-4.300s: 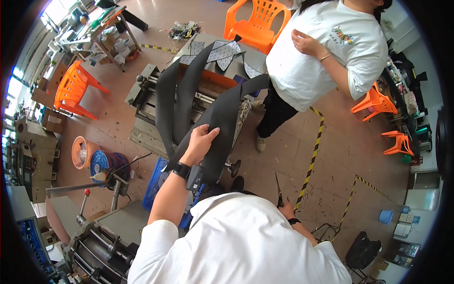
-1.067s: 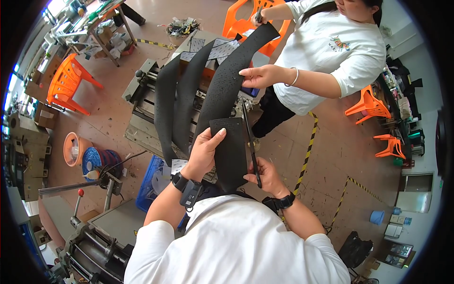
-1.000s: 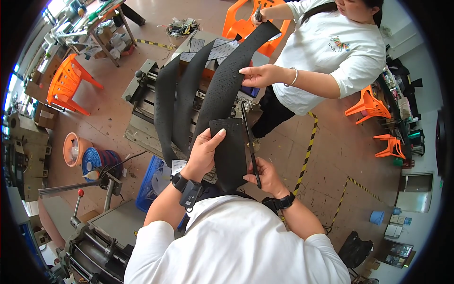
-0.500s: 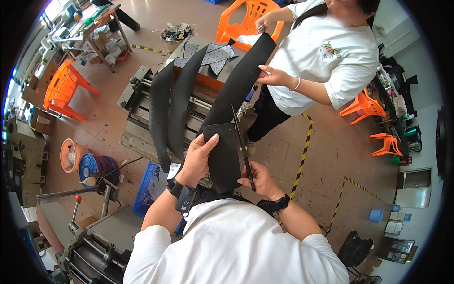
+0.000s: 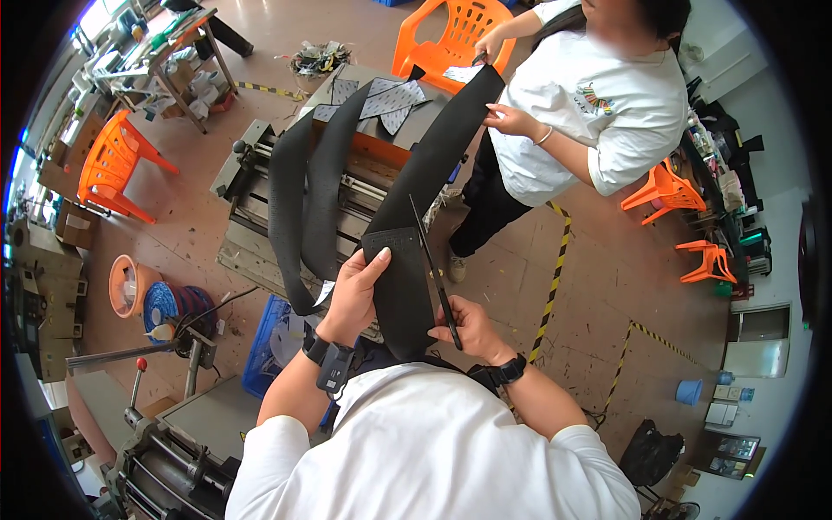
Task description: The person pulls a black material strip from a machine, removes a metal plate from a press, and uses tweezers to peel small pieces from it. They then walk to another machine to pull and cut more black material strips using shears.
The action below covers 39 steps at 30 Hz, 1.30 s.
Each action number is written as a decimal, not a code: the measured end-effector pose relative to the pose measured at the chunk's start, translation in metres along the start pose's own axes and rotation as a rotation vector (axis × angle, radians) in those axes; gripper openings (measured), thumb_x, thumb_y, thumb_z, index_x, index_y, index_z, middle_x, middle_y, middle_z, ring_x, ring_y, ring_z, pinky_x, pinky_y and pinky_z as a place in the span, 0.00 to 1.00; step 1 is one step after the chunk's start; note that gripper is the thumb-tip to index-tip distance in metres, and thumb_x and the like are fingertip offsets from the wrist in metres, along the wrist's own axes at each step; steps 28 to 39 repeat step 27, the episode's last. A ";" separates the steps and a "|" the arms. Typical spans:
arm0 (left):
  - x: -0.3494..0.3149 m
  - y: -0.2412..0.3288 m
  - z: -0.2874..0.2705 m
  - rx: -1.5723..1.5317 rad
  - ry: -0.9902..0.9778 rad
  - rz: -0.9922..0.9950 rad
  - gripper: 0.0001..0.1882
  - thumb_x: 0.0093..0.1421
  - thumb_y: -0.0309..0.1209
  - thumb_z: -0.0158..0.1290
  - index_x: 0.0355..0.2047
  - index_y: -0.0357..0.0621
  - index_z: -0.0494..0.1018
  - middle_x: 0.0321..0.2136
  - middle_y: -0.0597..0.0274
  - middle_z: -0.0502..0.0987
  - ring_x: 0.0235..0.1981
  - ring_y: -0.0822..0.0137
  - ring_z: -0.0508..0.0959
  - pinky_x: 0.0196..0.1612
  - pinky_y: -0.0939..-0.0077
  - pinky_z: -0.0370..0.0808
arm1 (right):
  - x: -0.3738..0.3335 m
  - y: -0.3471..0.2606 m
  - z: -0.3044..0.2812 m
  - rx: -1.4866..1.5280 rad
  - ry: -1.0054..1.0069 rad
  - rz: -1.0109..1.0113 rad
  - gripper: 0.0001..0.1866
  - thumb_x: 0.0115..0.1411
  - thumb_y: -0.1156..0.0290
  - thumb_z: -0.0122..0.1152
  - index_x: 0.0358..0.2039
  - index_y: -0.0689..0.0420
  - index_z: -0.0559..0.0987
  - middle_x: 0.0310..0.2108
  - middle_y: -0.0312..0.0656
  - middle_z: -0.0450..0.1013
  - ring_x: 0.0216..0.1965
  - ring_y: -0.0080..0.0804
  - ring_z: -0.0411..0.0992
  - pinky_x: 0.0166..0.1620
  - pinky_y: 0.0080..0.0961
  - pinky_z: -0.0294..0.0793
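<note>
My left hand [image 5: 354, 290] pinches a black rectangular panel [image 5: 400, 277] with its thumb on top, against a long black strip [image 5: 429, 165] that runs away from me. In my right hand [image 5: 472, 329] is a long, slim black tool [image 5: 439, 282] with a pointed far end, lying along the panel's right edge; its exact kind is unclear. A co-worker's hand [image 5: 517, 123] holds the strip's far part, and their other hand [image 5: 490, 45] is at its far end with something small. Two more curved black strips [image 5: 290, 191] hang to the left.
A metal machine table [image 5: 251, 234] stands under the strips, with patterned white-backed pieces [image 5: 390, 97] on it. Beyond is an orange chair [image 5: 451, 39]. A blue crate [image 5: 270, 347] sits near my left side. Machinery [image 5: 173, 459] with a red-knobbed lever is at lower left.
My hands, the panel and the tool have shifted slightly left. The co-worker's near hand has moved a little up and right along the strip. I keep hold of both things.
</note>
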<state>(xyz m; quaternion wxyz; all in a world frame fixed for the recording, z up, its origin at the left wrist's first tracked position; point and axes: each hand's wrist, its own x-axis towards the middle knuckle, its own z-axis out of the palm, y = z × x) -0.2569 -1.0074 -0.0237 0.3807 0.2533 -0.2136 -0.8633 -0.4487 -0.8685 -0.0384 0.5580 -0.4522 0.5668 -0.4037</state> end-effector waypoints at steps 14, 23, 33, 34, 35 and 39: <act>-0.007 0.001 0.017 -0.021 -0.016 -0.016 0.12 0.68 0.31 0.50 0.46 0.37 0.74 0.39 0.62 0.80 0.41 0.71 0.80 0.46 0.76 0.78 | 0.000 -0.009 0.001 0.173 -0.006 0.011 0.14 0.53 0.76 0.71 0.35 0.58 0.73 0.29 0.30 0.70 0.30 0.15 0.68 0.35 0.14 0.69; -0.069 -0.049 -0.057 0.662 -0.384 -0.132 0.24 0.65 0.30 0.53 0.59 0.36 0.64 0.52 0.60 0.73 0.49 0.74 0.75 0.51 0.76 0.73 | 0.058 -0.053 0.014 0.437 0.122 -0.125 0.14 0.56 0.69 0.67 0.37 0.60 0.73 0.32 0.34 0.72 0.32 0.19 0.70 0.39 0.16 0.71; -0.094 -0.067 -0.108 0.601 -0.155 -0.366 0.37 0.57 0.40 0.63 0.63 0.40 0.61 0.54 0.60 0.72 0.54 0.71 0.72 0.59 0.75 0.67 | 0.070 -0.075 0.023 0.586 0.092 -0.106 0.15 0.55 0.70 0.67 0.38 0.61 0.72 0.38 0.42 0.76 0.45 0.29 0.75 0.53 0.26 0.74; -0.094 -0.067 -0.108 0.601 -0.155 -0.366 0.37 0.57 0.40 0.63 0.63 0.40 0.61 0.54 0.60 0.72 0.54 0.71 0.72 0.59 0.75 0.67 | 0.070 -0.075 0.023 0.586 0.092 -0.106 0.15 0.55 0.70 0.67 0.38 0.61 0.72 0.38 0.42 0.76 0.45 0.29 0.75 0.53 0.26 0.74; -0.094 -0.067 -0.108 0.601 -0.155 -0.366 0.37 0.57 0.40 0.63 0.63 0.40 0.61 0.54 0.60 0.72 0.54 0.71 0.72 0.59 0.75 0.67 | 0.070 -0.075 0.023 0.586 0.092 -0.106 0.15 0.55 0.70 0.67 0.38 0.61 0.72 0.38 0.42 0.76 0.45 0.29 0.75 0.53 0.26 0.74; -0.094 -0.067 -0.108 0.601 -0.155 -0.366 0.37 0.57 0.40 0.63 0.63 0.40 0.61 0.54 0.60 0.72 0.54 0.71 0.72 0.59 0.75 0.67 | 0.070 -0.075 0.023 0.586 0.092 -0.106 0.15 0.55 0.70 0.67 0.38 0.61 0.72 0.38 0.42 0.76 0.45 0.29 0.75 0.53 0.26 0.74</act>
